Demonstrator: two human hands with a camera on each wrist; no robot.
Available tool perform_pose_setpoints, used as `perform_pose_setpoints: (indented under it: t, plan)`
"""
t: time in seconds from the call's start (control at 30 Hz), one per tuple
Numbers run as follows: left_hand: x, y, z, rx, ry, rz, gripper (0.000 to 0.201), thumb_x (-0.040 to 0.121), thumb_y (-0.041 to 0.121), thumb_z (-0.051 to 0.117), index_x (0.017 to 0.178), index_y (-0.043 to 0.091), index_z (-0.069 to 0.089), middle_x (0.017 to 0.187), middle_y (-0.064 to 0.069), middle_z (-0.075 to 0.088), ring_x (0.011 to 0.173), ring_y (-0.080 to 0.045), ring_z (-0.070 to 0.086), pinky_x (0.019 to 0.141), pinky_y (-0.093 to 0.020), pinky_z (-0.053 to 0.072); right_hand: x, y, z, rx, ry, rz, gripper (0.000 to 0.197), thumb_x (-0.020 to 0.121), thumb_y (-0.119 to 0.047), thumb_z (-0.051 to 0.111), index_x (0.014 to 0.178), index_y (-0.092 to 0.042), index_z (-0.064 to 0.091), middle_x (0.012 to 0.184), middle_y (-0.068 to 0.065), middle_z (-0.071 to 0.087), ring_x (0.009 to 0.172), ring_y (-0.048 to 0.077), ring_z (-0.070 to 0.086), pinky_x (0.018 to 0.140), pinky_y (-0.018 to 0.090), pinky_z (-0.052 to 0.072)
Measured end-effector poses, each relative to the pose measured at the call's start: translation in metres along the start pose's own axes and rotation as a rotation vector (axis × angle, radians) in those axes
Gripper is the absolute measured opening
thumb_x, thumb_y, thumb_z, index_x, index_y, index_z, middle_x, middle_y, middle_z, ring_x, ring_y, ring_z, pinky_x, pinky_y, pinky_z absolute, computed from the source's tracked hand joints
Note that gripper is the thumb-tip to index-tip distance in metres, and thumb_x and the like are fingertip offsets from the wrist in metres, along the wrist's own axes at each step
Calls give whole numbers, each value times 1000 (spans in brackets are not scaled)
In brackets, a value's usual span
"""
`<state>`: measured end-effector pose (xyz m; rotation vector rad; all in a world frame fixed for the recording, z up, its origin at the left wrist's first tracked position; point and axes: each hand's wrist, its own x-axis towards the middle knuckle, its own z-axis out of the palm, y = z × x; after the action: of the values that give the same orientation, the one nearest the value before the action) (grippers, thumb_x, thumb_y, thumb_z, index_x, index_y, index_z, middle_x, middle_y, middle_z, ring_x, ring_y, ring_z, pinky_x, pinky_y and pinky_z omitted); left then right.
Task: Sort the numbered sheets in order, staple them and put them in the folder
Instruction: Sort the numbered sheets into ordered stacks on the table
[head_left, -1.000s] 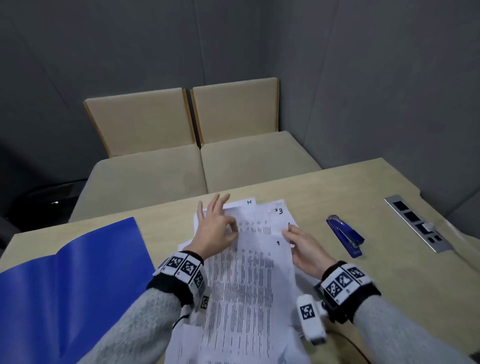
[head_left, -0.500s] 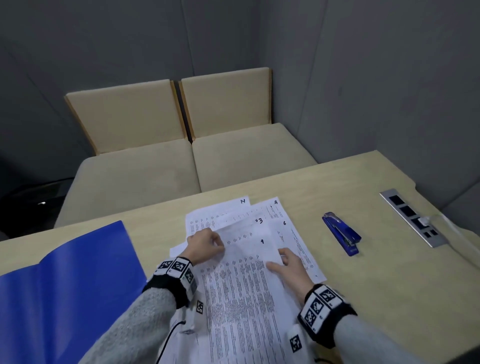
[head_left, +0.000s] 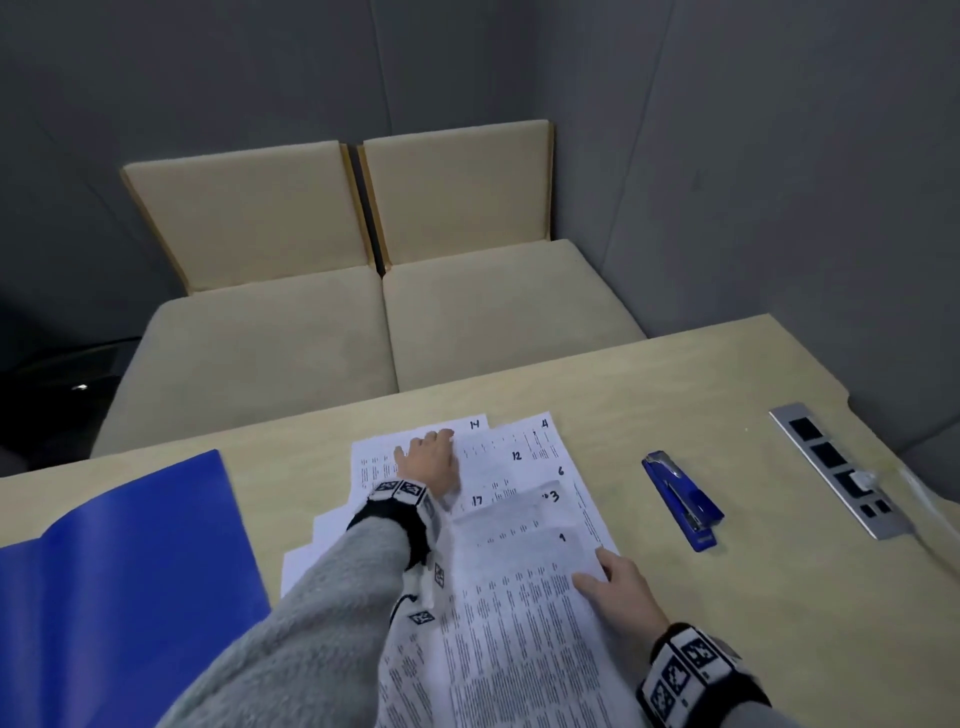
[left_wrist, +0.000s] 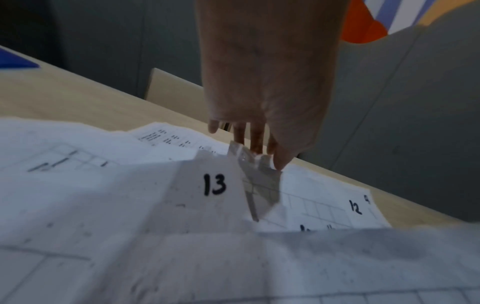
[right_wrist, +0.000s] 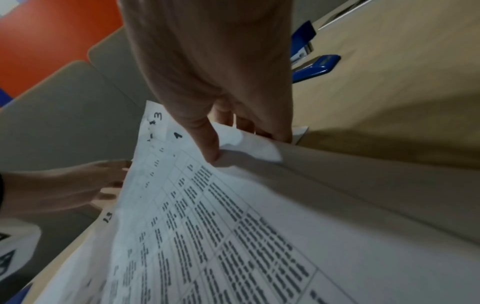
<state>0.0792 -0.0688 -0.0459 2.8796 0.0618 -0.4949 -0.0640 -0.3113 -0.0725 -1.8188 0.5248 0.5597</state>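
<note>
Numbered printed sheets lie fanned on the table; 14, 4, 12, 6 and 17 show. My left hand reaches to the far sheets. In the left wrist view its thumb and fingertips pinch a turned-up paper corner beside the sheet marked 13. My right hand grips the right edge of the sheets marked 1 and 3, thumb on top, fingers underneath, lifting that edge. A blue stapler lies to the right. The open blue folder lies at the left.
A metal socket strip with a white plug is set in the table at the far right. Two beige seats stand beyond the far edge. Grey walls close the booth.
My left hand moved forward from the near sheets to the far ones by 14. My right hand drew sheets 1 and 3 nearer, uncovering 12, 6 and 17.
</note>
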Motion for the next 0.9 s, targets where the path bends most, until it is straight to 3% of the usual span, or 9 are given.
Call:
perform_pose_setpoints:
  t: [0.17,0.27,0.33,0.37,0.43,0.5,0.57,0.8,0.9]
  plan:
    - [3,-7,-14,-201,280,97,16,91,22,55,99,17,67,97,-7,63,94,-28,59,84,-36,37,20,18,-1,-57,-43,25,65,71,-41,60,128,-11,50,135,6,54,123,25,53,103,47,44]
    - [-13,-7,-26,-169,448,263,11,90,7,54,83,8,62,77,-9,61,71,-32,58,66,-34,36,30,24,-4,-130,-69,13,47,70,-45,60,104,-15,50,123,2,56,124,31,51,102,40,42]
    - [-24,-4,-27,-105,424,294,9,94,6,45,89,6,53,83,-10,56,69,-31,52,61,-33,33,15,3,-5,-161,-67,-9,47,73,-45,60,114,-23,49,131,2,52,128,29,48,104,38,39]
    - [-27,-4,-24,-96,380,271,9,97,11,42,95,7,50,92,-10,53,75,-31,50,62,-34,35,8,-3,-4,-175,-55,-15,52,81,-36,60,128,-18,49,137,3,49,130,27,46,107,37,37]
    - [-24,-12,-15,-143,289,132,21,98,20,43,115,8,47,116,-9,48,98,-29,51,73,-38,44,6,-7,-1,-213,-54,-21,53,91,-22,56,139,-4,41,140,7,46,132,24,42,108,32,34]
    - [-17,-20,-9,-166,139,-42,38,99,24,42,134,13,37,134,-11,44,120,-31,42,91,-47,44,6,-6,1,-222,-54,-26,58,95,-22,53,145,-4,31,150,8,36,138,23,35,111,32,29]
    - [-11,-23,-4,-182,23,-106,42,98,27,41,138,17,34,134,-10,51,122,-32,44,96,-48,43,5,-5,3,-233,-48,-28,59,96,-23,51,147,-7,28,153,7,31,140,23,31,114,33,27]
    - [-15,-14,-14,-420,232,-29,17,87,22,59,86,9,70,90,-10,65,88,-29,61,72,-30,44,4,-4,5,-223,-59,-32,53,92,-26,53,140,-9,41,143,2,45,131,23,44,110,35,36]
    - [-37,-15,-27,-333,465,156,21,91,23,55,82,7,65,80,-8,62,74,-30,58,60,-29,34,4,-8,2,-175,-55,-55,26,90,-15,54,114,-8,59,112,6,66,100,23,63,90,35,51]
